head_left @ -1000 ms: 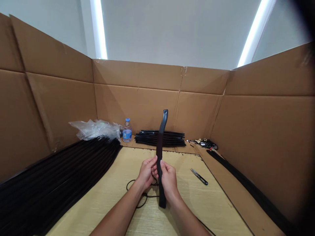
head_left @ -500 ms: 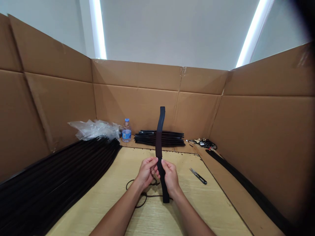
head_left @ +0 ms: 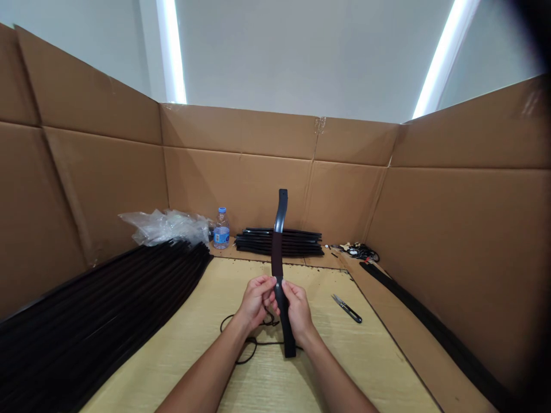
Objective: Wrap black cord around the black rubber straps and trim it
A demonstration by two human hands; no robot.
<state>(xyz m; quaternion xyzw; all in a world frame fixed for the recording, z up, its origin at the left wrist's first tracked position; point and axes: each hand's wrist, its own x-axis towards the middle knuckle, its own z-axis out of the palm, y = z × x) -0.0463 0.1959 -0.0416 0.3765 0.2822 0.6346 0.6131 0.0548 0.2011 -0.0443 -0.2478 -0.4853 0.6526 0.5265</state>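
While I'm gripping the black strip (head_left: pixel 279 252) upright between my left hand (head_left: pixel 257 301) and right hand (head_left: pixel 298 312), I'm risking a slip: a loose hold could tip its long free end, or its lower end could snag the thin black cord (head_left: pixel 253 342) beneath my hands.

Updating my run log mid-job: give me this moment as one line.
left hand and right hand: grip black flexible strip | nearby: black cord | thread snips

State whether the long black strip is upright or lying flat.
Upright: the long curved black strip stands on end, pinched low down between the left hand and right hand, its top rising free.
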